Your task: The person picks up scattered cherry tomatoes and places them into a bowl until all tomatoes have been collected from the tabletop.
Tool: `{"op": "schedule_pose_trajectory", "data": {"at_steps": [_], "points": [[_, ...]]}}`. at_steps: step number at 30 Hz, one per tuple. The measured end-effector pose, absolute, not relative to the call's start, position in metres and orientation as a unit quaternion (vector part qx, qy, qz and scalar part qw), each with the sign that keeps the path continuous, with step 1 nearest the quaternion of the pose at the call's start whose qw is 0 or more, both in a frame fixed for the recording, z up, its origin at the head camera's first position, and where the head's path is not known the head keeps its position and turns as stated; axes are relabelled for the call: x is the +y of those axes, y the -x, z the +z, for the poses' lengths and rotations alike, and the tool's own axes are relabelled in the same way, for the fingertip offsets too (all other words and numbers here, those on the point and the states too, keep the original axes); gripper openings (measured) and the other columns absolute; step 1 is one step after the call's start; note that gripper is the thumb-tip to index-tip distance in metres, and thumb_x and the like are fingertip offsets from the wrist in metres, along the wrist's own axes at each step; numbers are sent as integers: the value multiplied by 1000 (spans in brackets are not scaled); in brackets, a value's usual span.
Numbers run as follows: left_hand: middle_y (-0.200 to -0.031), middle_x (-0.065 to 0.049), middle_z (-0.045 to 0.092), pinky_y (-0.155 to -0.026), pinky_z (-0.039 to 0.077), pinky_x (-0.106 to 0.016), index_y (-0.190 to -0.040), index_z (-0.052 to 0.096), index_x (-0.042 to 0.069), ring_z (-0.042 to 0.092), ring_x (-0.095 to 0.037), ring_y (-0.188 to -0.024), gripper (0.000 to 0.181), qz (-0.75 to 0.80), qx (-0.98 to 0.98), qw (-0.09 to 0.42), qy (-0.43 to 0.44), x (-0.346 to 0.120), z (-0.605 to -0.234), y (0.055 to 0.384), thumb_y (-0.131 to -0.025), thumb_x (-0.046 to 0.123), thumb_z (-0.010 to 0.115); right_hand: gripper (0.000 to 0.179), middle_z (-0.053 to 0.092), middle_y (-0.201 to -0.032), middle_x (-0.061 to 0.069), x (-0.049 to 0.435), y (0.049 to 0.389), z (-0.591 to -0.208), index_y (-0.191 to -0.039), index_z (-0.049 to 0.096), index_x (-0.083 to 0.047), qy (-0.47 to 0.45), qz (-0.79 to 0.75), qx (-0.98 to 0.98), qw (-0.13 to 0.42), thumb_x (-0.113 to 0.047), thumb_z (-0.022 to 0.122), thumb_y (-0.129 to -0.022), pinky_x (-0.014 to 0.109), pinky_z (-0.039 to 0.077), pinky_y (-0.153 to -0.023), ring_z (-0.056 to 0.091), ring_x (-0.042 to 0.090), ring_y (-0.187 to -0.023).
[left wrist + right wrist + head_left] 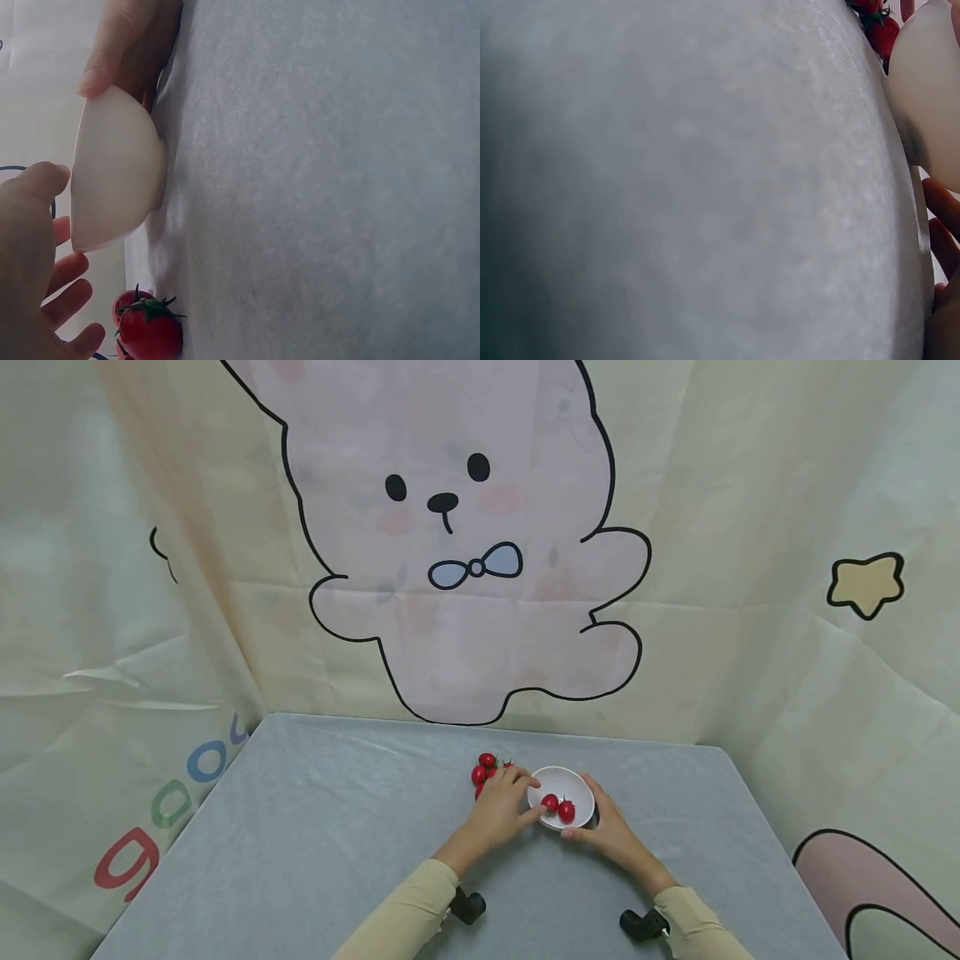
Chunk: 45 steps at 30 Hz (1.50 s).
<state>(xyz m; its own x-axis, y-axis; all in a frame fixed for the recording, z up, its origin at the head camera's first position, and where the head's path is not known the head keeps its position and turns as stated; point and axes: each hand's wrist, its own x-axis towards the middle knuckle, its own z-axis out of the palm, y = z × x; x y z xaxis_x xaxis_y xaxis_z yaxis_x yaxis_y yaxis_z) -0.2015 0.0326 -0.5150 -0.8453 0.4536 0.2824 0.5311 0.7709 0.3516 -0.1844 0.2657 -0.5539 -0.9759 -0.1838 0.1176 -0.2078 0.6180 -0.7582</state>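
Note:
A small white bowl (537, 800) stands on the table with two red cherry tomatoes (567, 812) inside. My right hand (611, 835) grips its right side, thumb at the near rim and fingers round the far side. At the left rim is my left hand (497, 810), its fingers spread and its thumb reaching over the edge beside one tomato. In the left wrist view nothing shows between the left hand's thumb and fingers. Several more cherry tomatoes (487, 761) with green stems lie just beyond the left hand, partly hidden by it.
A grey cloth covers the table (300, 827). Behind it hangs a curtain (690, 677) printed with a cartoon bear, and similar curtains flank both sides. Black wrist cameras (468, 907) sit under both forearms, close above the table.

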Motion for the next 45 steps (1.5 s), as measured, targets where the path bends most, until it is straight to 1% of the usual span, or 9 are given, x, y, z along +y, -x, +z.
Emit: {"op": "schedule_pose_trajectory", "data": {"at_steps": [6,11,21,28,31,34,37,42,45], "points": [[-121,4,56,-102,42,-37,-118,59,23,50,-16,-116,40,-224,-934,93,264,31,-512,202,-86,47,62,103,42,-144,17,266,186,-556,-148,24,-18,-113,419,-901,24,-35,83,-66,65,31,-102,40,37,-130],[-118,3,58,-98,44,-38,-115,61,21,52,-16,-111,38,-235,-930,107,261,29,-508,202,-85,43,65,104,43,-143,17,266,186,-557,-148,26,-17,-123,422,-897,35,-33,85,-64,63,32,-102,42,37,-129],[-116,3,59,-90,46,-33,-115,61,22,53,-15,-106,38,-246,-928,125,251,18,-509,212,-85,46,64,103,44,-143,15,268,187,-557,-147,28,-17,-129,429,-893,44,-31,85,-63,63,31,-102,42,37,-130],[-119,2,58,-95,47,-38,-118,60,20,51,-19,-113,38,-277,-926,120,227,3,-507,214,-86,40,64,103,47,-141,13,267,186,-556,-146,30,-17,-130,424,-895,52,-34,86,-62,59,32,-102,44,33,-128],[-119,0,58,-95,47,-40,-118,61,17,52,-20,-112,40,-293,-926,115,210,-6,-507,213,-85,39,65,103,46,-142,14,267,186,-555,-146,30,-18,-128,428,-893,48,-33,86,-61,60,31,-103,42,34,-130],[-118,1,59,-96,47,-40,-118,61,18,51,-18,-112,40,-297,-929,112,193,-15,-510,211,-85,41,65,104,44,-143,14,267,186,-555,-147,28,-19,-126,431,-893,43,-32,86,-61,60,30,-104,41,35,-131],[-116,1,60,-96,46,-39,-114,63,17,52,-19,-110,37,-297,-929,120,186,-24,-513,210,-85,40,65,104,44,-142,17,265,185,-555,-147,29,-15,-128,433,-891,48,-27,86,-61,62,30,-103,41,37,-131],[-112,1,61,-91,47,-39,-109,65,17,54,-19,-106,33,-281,-933,135,177,-34,-519,208,-84,38,67,101,44,-140,24,255,173,-529,-145,30,-3,-131,446,-885,43,-20,85,-62,65,29,-102,41,42,-129],[-112,-1,61,-91,47,-39,-109,65,16,54,-20,-106,32,-277,-938,127,168,-37,-522,207,-83,36,68,99,44,-140,25,251,168,-518,-143,31,0,-130,452,-882,36,-20,85,-63,65,29,-103,41,43,-129]]}}
